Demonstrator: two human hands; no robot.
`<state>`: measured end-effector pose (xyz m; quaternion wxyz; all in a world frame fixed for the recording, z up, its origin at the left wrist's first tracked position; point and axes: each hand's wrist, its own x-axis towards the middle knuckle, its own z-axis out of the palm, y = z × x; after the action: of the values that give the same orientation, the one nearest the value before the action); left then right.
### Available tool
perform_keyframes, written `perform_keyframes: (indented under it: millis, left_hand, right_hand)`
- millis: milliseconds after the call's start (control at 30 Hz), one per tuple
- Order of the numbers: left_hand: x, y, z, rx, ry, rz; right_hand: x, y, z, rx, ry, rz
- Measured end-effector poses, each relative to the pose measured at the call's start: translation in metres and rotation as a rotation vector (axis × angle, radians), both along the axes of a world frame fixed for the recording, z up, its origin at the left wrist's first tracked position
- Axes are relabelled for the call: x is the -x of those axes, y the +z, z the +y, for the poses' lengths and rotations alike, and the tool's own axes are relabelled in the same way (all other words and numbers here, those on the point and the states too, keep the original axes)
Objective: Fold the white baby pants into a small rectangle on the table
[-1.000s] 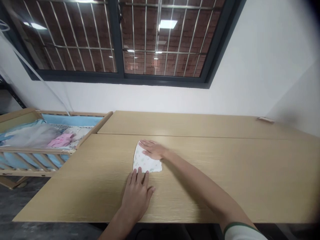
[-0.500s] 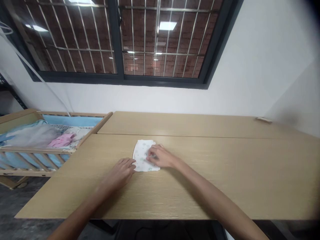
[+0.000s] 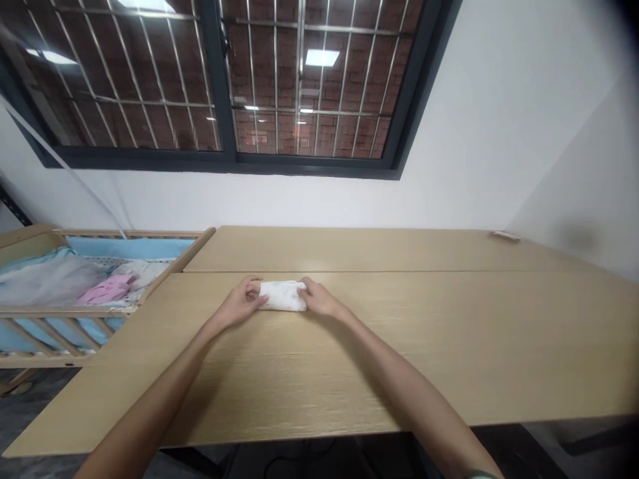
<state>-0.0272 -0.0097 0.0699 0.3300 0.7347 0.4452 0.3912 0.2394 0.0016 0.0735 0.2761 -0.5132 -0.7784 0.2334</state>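
A small white cloth (image 3: 282, 295) with a faint print lies folded into a narrow strip on the near wooden table (image 3: 349, 372). My left hand (image 3: 239, 307) grips its left end with curled fingers. My right hand (image 3: 319, 300) holds its right end the same way. Both forearms stretch forward over the tabletop.
A wooden baby crib (image 3: 60, 293) with blue lining, a pink garment (image 3: 107, 289) and pale bedding stands to the left of the table. A second table (image 3: 379, 247) abuts the far side, with a small flat object (image 3: 505, 235) near the wall. A barred window is above.
The cloth went from a flat piece under my pressing hands to a narrower folded strip farther from me. Both hands moved to its two ends and closed on it.
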Motion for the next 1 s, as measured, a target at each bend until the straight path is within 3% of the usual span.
perform_keyframes:
  millis: [267,433,567,667,767,867,1000]
  left_hand:
    - [-0.024,-0.024,0.043,-0.047,0.314,0.194]
    - [-0.028,-0.041,0.045,-0.055,0.380,0.316]
    - [-0.031,-0.039,0.036,-0.138,0.448,0.368]
    - [-0.041,-0.037,0.025,-0.305,0.374,0.392]
    - [-0.055,-0.042,0.016,-0.421,0.174,0.460]
    - [-0.063,-0.051,0.012,-0.352,0.084,0.536]
    - [-0.052,-0.060,0.017,-0.280,0.058,0.629]
  right_hand:
    - [0.017,-0.029,0.042,-0.045,-0.214,0.139]
    - [0.019,-0.043,0.048,-0.019,-0.278,0.119]
    - [0.022,-0.035,0.038,-0.210,-0.355,0.062]
    - [0.028,-0.030,0.025,-0.378,-0.251,-0.040]
    - [0.036,-0.033,0.017,-0.392,0.020,-0.218]
    - [0.042,-0.041,0.015,-0.346,0.185,-0.374]
    - [0.039,-0.043,0.015,-0.303,0.175,-0.433]
